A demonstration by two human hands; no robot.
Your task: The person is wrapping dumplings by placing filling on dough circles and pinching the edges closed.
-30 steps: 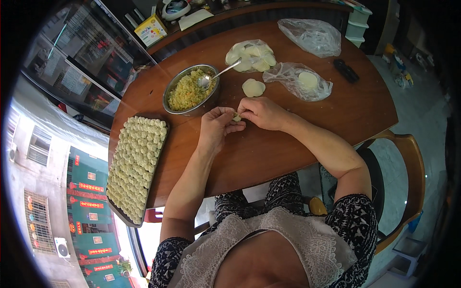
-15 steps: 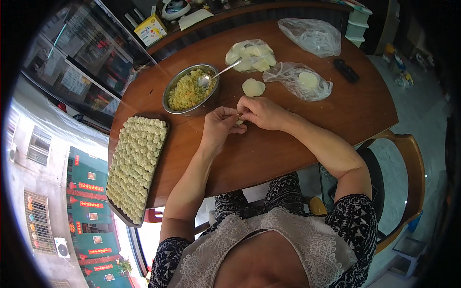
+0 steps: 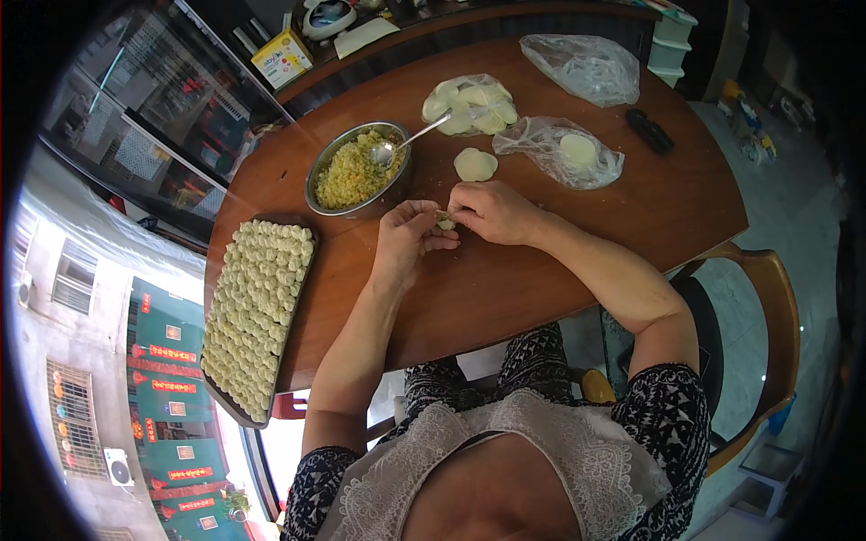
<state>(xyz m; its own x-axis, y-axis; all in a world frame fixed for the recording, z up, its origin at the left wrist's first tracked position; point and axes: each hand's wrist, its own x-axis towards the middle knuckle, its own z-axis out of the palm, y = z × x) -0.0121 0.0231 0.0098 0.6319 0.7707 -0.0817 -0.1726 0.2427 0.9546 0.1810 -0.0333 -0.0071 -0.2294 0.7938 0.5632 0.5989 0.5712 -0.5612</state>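
Between my two hands, above the table, is a small dumpling (image 3: 445,222) with some filling showing, mostly covered by my fingers. My left hand (image 3: 406,236) cradles it from the left with curled fingers. From the right, the fingertips of my right hand (image 3: 492,214) pinch its edge. Just beyond my hands stands a metal bowl (image 3: 372,204) of chopped yellow-green filling (image 3: 350,178), a spoon (image 3: 417,135) resting in it. Round dough wrappers (image 3: 475,165) lie on the table beyond my right hand. At left, a dark tray (image 3: 300,302) carries rows of finished dumplings (image 3: 253,311).
Farther back lie a bag of stacked wrappers (image 3: 469,104), a clear bag with one wrapper (image 3: 577,150), an empty-looking plastic bag (image 3: 586,68) and a black object (image 3: 649,132). A wooden chair (image 3: 780,316) stands right of the round table (image 3: 631,212).
Both hands have stayed nearly in place around the dumpling. The left hand has shifted slightly left, and the fingertips have moved a little at the dumpling's edge.
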